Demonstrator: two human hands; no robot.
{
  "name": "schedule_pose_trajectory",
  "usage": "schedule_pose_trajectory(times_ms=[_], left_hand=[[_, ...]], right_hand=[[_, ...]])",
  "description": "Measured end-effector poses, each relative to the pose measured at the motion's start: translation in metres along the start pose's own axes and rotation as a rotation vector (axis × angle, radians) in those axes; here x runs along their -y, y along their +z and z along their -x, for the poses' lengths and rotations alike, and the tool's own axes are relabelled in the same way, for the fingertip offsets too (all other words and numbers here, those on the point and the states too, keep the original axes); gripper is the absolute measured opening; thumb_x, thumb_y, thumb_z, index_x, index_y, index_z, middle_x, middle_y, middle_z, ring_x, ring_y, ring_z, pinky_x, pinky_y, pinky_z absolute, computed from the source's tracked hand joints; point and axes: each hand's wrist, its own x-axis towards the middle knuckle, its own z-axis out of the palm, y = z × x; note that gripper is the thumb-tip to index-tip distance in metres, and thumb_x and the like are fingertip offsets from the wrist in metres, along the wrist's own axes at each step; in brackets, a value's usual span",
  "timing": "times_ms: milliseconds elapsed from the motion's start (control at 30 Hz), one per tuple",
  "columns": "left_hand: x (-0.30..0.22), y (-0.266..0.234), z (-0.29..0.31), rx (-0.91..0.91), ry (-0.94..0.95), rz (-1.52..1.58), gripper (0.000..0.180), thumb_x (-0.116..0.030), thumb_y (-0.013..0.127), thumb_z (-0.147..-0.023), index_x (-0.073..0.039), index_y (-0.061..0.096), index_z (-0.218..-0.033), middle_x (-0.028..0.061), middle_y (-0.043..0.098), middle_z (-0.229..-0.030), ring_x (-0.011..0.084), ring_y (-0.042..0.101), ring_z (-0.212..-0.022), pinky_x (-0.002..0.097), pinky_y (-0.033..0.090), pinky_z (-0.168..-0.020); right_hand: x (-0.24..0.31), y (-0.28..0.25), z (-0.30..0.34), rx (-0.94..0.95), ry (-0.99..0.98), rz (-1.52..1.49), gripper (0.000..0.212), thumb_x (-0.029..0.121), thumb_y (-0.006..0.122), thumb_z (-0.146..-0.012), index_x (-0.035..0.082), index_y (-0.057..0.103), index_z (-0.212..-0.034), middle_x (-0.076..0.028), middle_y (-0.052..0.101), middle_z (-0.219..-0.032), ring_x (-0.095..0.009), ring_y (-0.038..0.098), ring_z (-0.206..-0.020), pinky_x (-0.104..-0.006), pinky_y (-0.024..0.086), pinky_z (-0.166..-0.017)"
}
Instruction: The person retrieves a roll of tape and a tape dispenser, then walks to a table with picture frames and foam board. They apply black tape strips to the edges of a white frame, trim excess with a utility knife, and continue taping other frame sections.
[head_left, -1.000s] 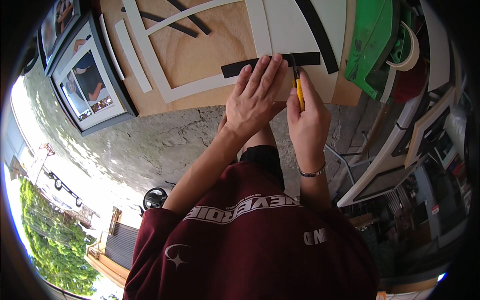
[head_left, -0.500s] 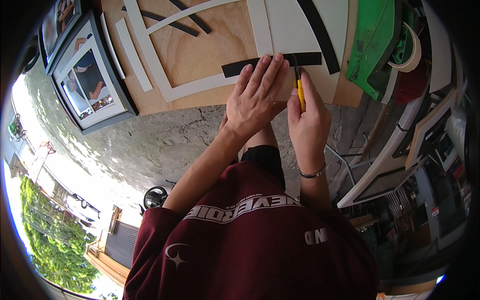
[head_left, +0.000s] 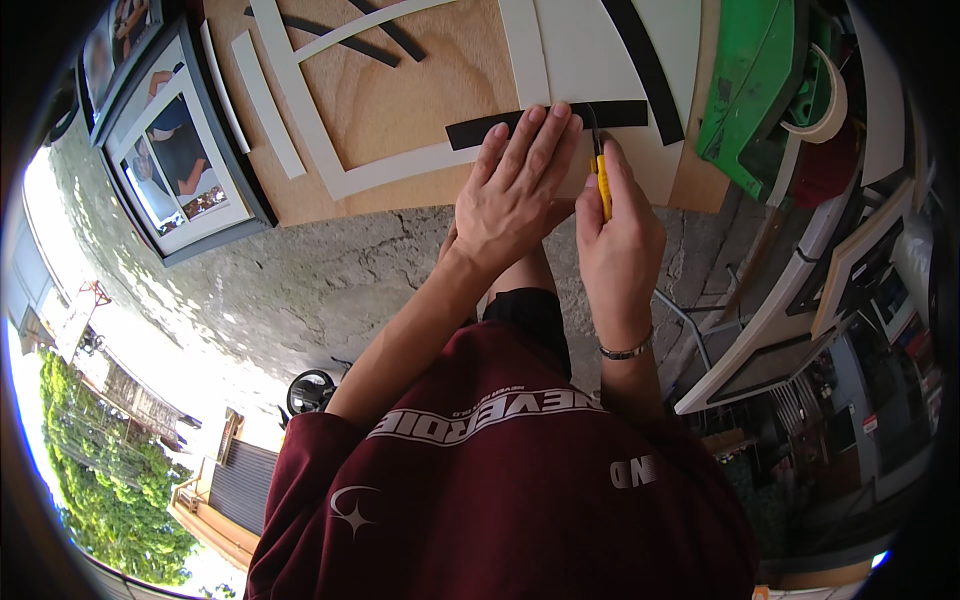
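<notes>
My left hand (head_left: 515,190) lies flat, fingers stretched out, with its fingertips pressing on a short black strip (head_left: 480,132). In my right hand (head_left: 622,240) is a utility knife (head_left: 604,185) with a yellow handle, its thin blade touching or just over the black strip to the right of my left fingers. Beneath the strip are a white mat frame (head_left: 400,174) with an open window and a white sheet (head_left: 580,60). A longer black strip (head_left: 645,75) slants over the sheet's right side.
The wooden board (head_left: 430,85) carries two thin black strips (head_left: 340,42) and a loose white strip (head_left: 265,105). Framed photos (head_left: 185,150) stand at the left. A green tape dispenser (head_left: 745,100) with a tape roll (head_left: 825,100) sits at the right. Picture frames (head_left: 850,260) lean farther right.
Hardly anything differs. The board and strips sit very slightly higher in the picture; both hands keep the same pose, the knife still at the black strip.
</notes>
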Motion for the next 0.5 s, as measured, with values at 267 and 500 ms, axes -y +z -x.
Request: schedule_pose_trajectory(times_ms=[267, 500], left_hand=[[-0.005, -0.003, -0.003, -0.023, -0.053, 0.047, 0.070, -0.037, 0.071, -0.087, -0.015, 0.052, -0.151, 0.0020, 0.044, -0.161, 0.0194, 0.040, -0.149, 0.0404, 0.028, -0.123], [-0.003, -0.006, -0.001, 0.013, -0.049, 0.096, 0.086, -0.047, 0.076, -0.080, -0.015, 0.048, -0.154, 0.0017, 0.041, -0.163, 0.0193, 0.037, -0.151, 0.0413, 0.025, -0.125]], right_hand=[[0.005, -0.003, 0.001, 0.018, 0.016, -0.003, 0.049, 0.009, 0.066, -0.093, 0.010, 0.056, -0.141, -0.018, 0.072, -0.096, -0.035, 0.073, -0.082, -0.0433, 0.059, -0.068], [0.001, -0.007, 0.022, 0.058, 0.043, -0.018, 0.047, 0.009, 0.065, -0.095, 0.008, 0.056, -0.141, -0.019, 0.072, -0.102, -0.037, 0.073, -0.088, -0.0434, 0.060, -0.072]])
